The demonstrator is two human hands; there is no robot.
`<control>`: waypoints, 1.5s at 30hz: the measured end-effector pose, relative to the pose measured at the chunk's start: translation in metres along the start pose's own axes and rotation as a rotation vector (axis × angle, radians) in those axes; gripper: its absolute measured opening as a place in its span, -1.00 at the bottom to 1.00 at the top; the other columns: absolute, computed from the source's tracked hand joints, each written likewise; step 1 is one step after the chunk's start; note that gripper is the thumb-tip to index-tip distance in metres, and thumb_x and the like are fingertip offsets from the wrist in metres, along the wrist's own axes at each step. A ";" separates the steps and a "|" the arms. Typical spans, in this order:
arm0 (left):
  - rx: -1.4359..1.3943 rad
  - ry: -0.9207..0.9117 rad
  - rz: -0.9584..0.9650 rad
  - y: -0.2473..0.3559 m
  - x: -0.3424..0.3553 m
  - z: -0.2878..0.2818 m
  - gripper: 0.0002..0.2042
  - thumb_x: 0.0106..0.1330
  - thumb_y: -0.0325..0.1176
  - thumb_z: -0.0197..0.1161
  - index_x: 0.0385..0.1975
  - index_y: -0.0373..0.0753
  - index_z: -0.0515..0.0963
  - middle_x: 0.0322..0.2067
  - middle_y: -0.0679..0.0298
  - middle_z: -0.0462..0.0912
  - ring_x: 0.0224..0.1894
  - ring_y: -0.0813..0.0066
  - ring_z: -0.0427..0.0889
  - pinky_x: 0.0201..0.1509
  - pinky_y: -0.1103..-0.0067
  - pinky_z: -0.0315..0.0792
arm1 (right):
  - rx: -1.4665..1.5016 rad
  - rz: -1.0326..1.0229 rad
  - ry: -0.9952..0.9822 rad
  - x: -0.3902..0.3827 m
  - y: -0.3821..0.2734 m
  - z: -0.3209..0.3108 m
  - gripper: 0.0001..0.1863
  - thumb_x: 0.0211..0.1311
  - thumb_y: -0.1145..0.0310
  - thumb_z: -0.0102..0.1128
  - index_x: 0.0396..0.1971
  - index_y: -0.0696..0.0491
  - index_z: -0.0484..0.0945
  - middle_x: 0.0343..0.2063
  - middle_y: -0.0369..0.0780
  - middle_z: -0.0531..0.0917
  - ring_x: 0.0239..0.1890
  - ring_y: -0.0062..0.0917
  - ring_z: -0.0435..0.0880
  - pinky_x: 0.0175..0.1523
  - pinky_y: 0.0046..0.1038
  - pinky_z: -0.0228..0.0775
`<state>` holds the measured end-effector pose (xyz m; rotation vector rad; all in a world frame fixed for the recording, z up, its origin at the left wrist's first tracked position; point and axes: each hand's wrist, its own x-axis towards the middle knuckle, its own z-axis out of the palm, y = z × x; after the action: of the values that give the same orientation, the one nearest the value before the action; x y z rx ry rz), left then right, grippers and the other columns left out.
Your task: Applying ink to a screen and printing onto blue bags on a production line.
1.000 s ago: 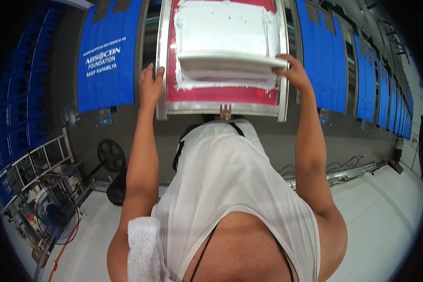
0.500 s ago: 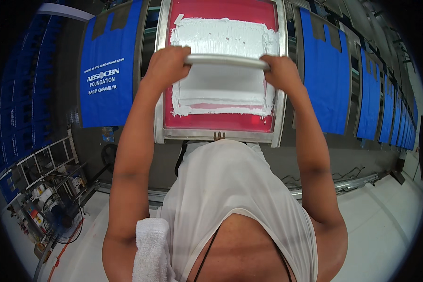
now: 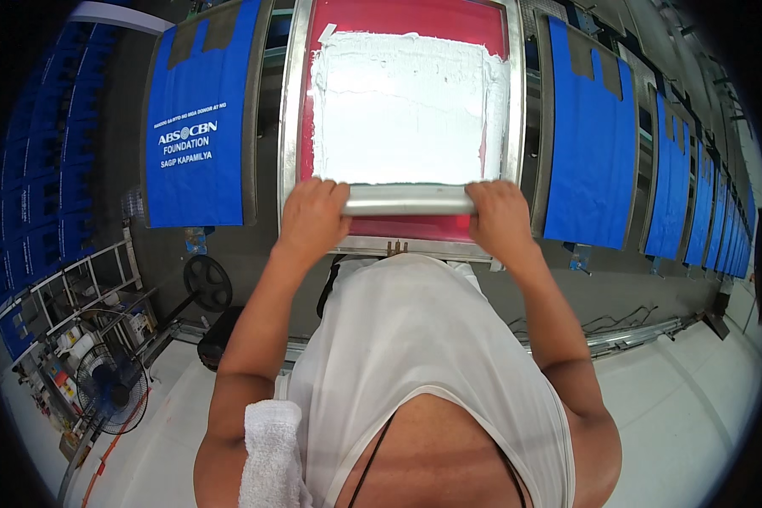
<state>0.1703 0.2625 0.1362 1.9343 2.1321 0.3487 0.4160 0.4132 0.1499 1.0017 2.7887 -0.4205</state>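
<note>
A metal-handled squeegee (image 3: 410,200) lies crosswise near the close end of a screen printing frame (image 3: 291,110). My left hand (image 3: 315,215) wraps round its left end, and my right hand (image 3: 501,213) is closed on its right end. Beyond the squeegee, a wide patch of white ink (image 3: 402,110) covers most of the red mesh (image 3: 432,15), with ragged edges. The squeegee's lower edge meets the near border of the ink. What lies under the frame is hidden.
On the left, a blue fabric piece (image 3: 196,127) with white print lies on a board. Unprinted blue pieces (image 3: 591,161) line up on the right. A black handwheel (image 3: 207,284) and a standing fan (image 3: 114,388) are at lower left, with a metal rail (image 3: 635,328) behind me.
Both hands have drawn the squeegee toward me, from mid-screen to its near end. The white ink behind it now looks smoother and more even.
</note>
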 end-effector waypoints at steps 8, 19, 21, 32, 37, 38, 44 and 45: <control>-0.040 -0.131 -0.053 0.001 0.002 0.020 -0.72 -0.28 -0.47 0.34 -0.48 -0.23 0.48 -0.50 0.22 0.52 -0.36 0.26 0.53 -0.31 0.39 0.41 | 0.057 0.167 -0.298 0.010 -0.007 0.006 -0.57 -0.37 0.56 0.20 -0.29 0.03 0.56 -0.36 -0.19 0.62 -0.26 -0.30 0.59 -0.17 -0.32 0.42; 0.107 0.257 0.014 -0.061 0.099 0.048 -0.83 -0.10 -0.47 0.17 -0.44 -0.14 0.56 -0.54 0.21 0.57 -0.44 0.25 0.59 -0.38 0.39 0.49 | -0.040 0.094 0.160 0.105 0.040 0.032 -0.71 -0.19 0.38 0.23 -0.33 -0.12 0.60 -0.45 -0.21 0.63 -0.35 -0.32 0.63 -0.31 -0.31 0.48; 0.168 0.025 -0.146 -0.074 0.162 0.019 -0.84 -0.02 -0.36 0.20 -0.39 -0.09 0.60 -0.49 0.13 0.62 -0.39 0.12 0.63 -0.32 0.31 0.52 | -0.109 0.105 0.113 0.158 0.056 0.001 -0.75 -0.16 0.30 0.21 -0.35 -0.12 0.61 -0.45 -0.22 0.66 -0.32 -0.35 0.65 -0.29 -0.27 0.49; -0.062 0.127 0.014 0.004 -0.030 0.045 -0.63 -0.31 -0.57 0.26 -0.35 -0.19 0.57 -0.44 0.17 0.59 -0.36 0.21 0.57 -0.30 0.39 0.46 | 0.126 -0.034 0.094 -0.023 -0.008 0.038 -0.72 -0.32 0.54 0.16 -0.44 -0.02 0.54 -0.49 -0.21 0.59 -0.35 -0.32 0.59 -0.29 -0.26 0.43; 0.021 0.227 0.047 -0.043 0.054 0.049 -0.73 -0.29 -0.52 0.25 -0.46 -0.17 0.53 -0.50 0.23 0.57 -0.44 0.28 0.56 -0.38 0.40 0.46 | 0.051 0.037 0.122 0.061 0.020 0.029 -0.70 -0.26 0.47 0.21 -0.38 -0.06 0.57 -0.50 -0.22 0.61 -0.35 -0.33 0.60 -0.30 -0.27 0.45; 0.073 0.186 0.008 -0.056 0.088 0.040 -0.80 -0.21 -0.47 0.27 -0.49 -0.13 0.56 -0.54 0.21 0.57 -0.45 0.25 0.59 -0.39 0.37 0.48 | -0.041 0.133 0.032 0.093 0.031 0.024 -0.71 -0.19 0.39 0.22 -0.33 -0.12 0.60 -0.49 -0.22 0.62 -0.33 -0.33 0.62 -0.27 -0.27 0.46; 0.136 -0.057 -0.085 -0.082 0.204 -0.018 -0.73 0.02 -0.08 0.28 -0.38 -0.10 0.60 -0.46 0.17 0.65 -0.33 0.17 0.63 -0.26 0.32 0.50 | -0.097 0.039 0.010 0.197 0.067 -0.040 -0.66 -0.16 0.32 0.18 -0.26 -0.11 0.62 -0.36 -0.19 0.66 -0.27 -0.30 0.64 -0.19 -0.27 0.48; 0.170 -0.075 -0.074 -0.080 0.191 -0.021 -0.67 0.03 -0.04 0.29 -0.26 -0.06 0.61 -0.47 0.08 0.63 -0.34 0.12 0.63 -0.24 0.34 0.49 | -0.092 0.057 0.010 0.182 0.059 -0.037 -0.64 -0.16 0.33 0.18 -0.23 -0.12 0.62 -0.37 -0.19 0.66 -0.27 -0.31 0.64 -0.19 -0.27 0.48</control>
<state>0.0698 0.4449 0.1259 1.9161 2.2421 0.0819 0.3125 0.5775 0.1306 1.0622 2.7522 -0.2774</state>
